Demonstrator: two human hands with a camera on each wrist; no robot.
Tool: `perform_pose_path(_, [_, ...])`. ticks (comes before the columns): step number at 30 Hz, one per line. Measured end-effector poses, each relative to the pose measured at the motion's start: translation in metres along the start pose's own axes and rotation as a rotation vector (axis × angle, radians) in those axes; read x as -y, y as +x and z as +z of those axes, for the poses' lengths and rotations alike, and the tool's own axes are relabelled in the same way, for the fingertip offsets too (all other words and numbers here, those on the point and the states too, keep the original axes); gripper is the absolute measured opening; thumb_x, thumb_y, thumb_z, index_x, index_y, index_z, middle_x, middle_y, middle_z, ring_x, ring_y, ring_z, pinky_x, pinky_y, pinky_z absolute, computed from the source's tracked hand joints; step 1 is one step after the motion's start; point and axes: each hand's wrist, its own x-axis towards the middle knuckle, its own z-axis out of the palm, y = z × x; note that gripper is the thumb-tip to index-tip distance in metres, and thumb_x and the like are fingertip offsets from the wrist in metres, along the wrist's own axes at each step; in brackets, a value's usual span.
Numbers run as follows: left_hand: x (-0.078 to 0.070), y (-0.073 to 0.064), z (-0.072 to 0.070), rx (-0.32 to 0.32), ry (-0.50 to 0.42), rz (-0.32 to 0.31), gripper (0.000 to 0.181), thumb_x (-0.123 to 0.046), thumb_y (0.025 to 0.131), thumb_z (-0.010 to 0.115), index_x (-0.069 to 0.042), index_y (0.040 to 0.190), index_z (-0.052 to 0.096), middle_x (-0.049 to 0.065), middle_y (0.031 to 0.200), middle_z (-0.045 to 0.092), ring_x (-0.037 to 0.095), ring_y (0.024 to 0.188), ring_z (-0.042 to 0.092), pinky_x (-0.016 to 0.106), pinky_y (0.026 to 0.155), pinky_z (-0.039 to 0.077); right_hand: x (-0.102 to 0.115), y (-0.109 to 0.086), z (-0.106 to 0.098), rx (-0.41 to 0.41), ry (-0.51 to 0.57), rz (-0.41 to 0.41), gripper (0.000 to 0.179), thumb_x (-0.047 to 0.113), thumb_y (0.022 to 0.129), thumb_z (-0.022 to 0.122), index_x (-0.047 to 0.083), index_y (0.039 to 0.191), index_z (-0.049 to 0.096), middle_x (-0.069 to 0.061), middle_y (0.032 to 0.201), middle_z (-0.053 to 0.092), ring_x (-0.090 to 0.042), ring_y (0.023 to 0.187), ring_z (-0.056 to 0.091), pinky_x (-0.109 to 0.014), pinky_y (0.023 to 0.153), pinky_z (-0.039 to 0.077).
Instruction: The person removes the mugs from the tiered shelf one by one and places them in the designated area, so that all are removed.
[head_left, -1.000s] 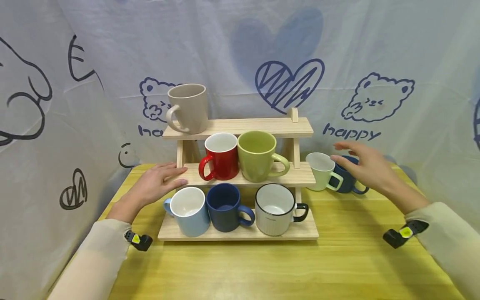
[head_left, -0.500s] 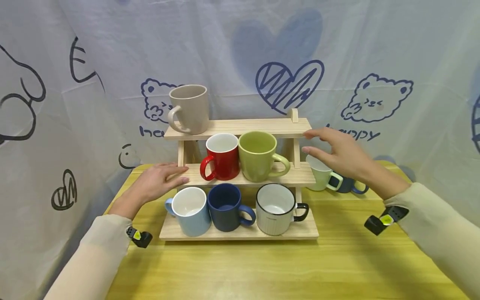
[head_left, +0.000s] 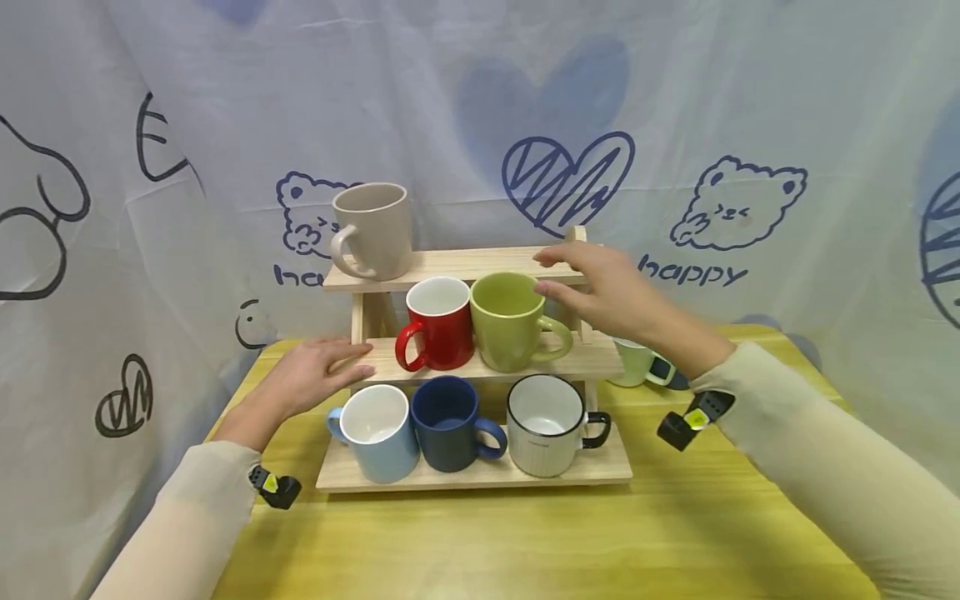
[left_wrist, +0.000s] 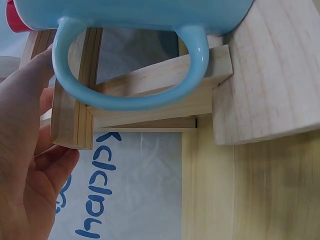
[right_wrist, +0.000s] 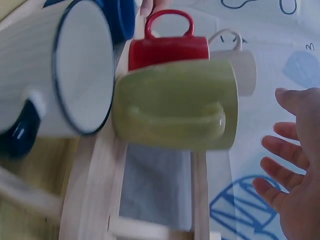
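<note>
A three-tier wooden shelf [head_left: 465, 265] stands on the table. My left hand [head_left: 306, 382] grips the left end of its middle board; in the left wrist view the thumb and fingers lie on either side of that board [left_wrist: 70, 115]. My right hand [head_left: 615, 292] hovers with fingers apart near the rim of the green mug [head_left: 504, 337], holding nothing. Beside the green mug sits a red mug [head_left: 448, 337]. A beige mug [head_left: 378, 233] stands at the top left. Along the bottom tier are a light blue mug [head_left: 384, 446], a navy mug [head_left: 450, 433] and a white black-rimmed mug [head_left: 543, 442].
Behind the right forearm, a pale green mug [head_left: 632, 367] and a dark blue mug [head_left: 678, 379] stand on the wooden table [head_left: 465, 550], partly hidden. A printed curtain [head_left: 450, 100] hangs behind and at the sides. A small wooden upright [head_left: 576, 234] rises from the top board.
My right hand has moved left, from above the mugs on the table to beside the green mug's rim. The left hand stays at the shelf. The mugs stay in their places.
</note>
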Motion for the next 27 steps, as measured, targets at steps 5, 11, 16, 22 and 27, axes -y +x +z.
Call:
perform_pose_path(5, [0.001, -0.001, -0.002, 0.015, -0.001, -0.028, 0.059, -0.056, 0.095, 0.054, -0.015, 0.137, 0.059, 0.021, 0.139, 0.053, 0.045, 0.13, 0.043, 0.063, 0.105, 0.033, 0.015, 0.019, 0.01, 0.002, 0.012, -0.046, 0.046, 0.034, 0.097, 0.062, 0.006, 0.133, 0.058, -0.01, 0.132, 0.06, -0.027, 0.126, 0.052, -0.044, 0.105, 0.042])
perform_pose_path(11, [-0.001, 0.0, -0.002, 0.01, -0.008, -0.032, 0.059, -0.057, 0.095, 0.054, -0.015, 0.136, 0.06, 0.021, 0.139, 0.053, 0.045, 0.131, 0.042, 0.063, 0.105, 0.033, 0.029, 0.037, 0.022, -0.003, 0.037, -0.073, 0.044, 0.033, 0.096, 0.065, 0.007, 0.131, 0.061, -0.008, 0.128, 0.063, -0.023, 0.124, 0.053, -0.038, 0.105, 0.041])
perform_pose_path(16, [0.0, -0.001, 0.001, 0.021, -0.017, -0.035, 0.059, -0.057, 0.095, 0.054, -0.015, 0.136, 0.061, 0.022, 0.14, 0.052, 0.046, 0.13, 0.042, 0.064, 0.104, 0.033, 0.043, 0.052, 0.033, 0.028, 0.027, -0.076, 0.045, 0.036, 0.097, 0.063, 0.008, 0.131, 0.061, -0.007, 0.127, 0.063, -0.022, 0.123, 0.053, -0.036, 0.107, 0.038])
perform_pose_path(22, [-0.001, -0.002, -0.001, 0.017, -0.022, -0.049, 0.061, -0.059, 0.095, 0.052, -0.015, 0.137, 0.059, 0.024, 0.141, 0.049, 0.047, 0.132, 0.04, 0.065, 0.105, 0.031, 0.063, 0.071, 0.039, 0.058, -0.013, -0.057, 0.049, 0.041, 0.097, 0.059, 0.008, 0.134, 0.059, -0.006, 0.13, 0.061, -0.021, 0.126, 0.051, -0.035, 0.108, 0.036])
perform_pose_path(27, [-0.002, -0.002, 0.001, 0.013, -0.033, -0.048, 0.061, -0.059, 0.095, 0.052, -0.016, 0.137, 0.059, 0.023, 0.142, 0.049, 0.047, 0.132, 0.04, 0.066, 0.104, 0.031, 0.074, 0.083, 0.047, 0.081, -0.029, -0.059, 0.051, 0.041, 0.098, 0.058, 0.008, 0.137, 0.056, -0.006, 0.131, 0.06, -0.022, 0.125, 0.051, -0.035, 0.108, 0.036])
